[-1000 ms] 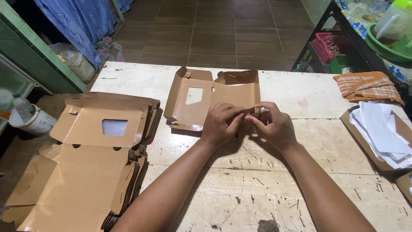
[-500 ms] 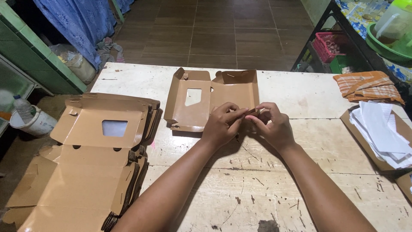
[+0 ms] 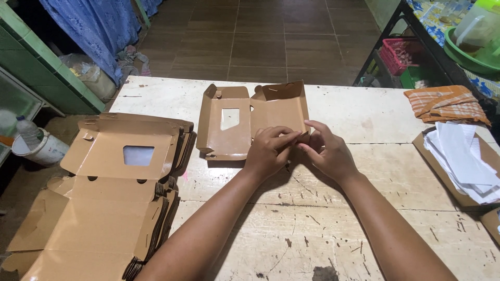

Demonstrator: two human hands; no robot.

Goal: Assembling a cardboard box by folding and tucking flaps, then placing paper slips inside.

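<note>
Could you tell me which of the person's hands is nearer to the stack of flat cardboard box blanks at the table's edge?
Left. The left hand works the box's near edge, closest to the stack of flat blanks; the right hand is farther off beyond it.

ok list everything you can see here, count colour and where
half-folded box: one, brown card with a window, table centre, under both hands
flat box stack: one pile, brown, table's left edge
table: one, worn whitish wood
folded cloth: one, orange check, right side of table
paper sheets: a pile, white, in a brown tray at right edge
bucket: one, white, on floor at left, bottle in it
curtain: one, blue, top left
basket: one, pink, under the rack at top right
basin: one, green, top right
left hand: fingers pinching the box's near right corner
right hand: on the same corner
</note>
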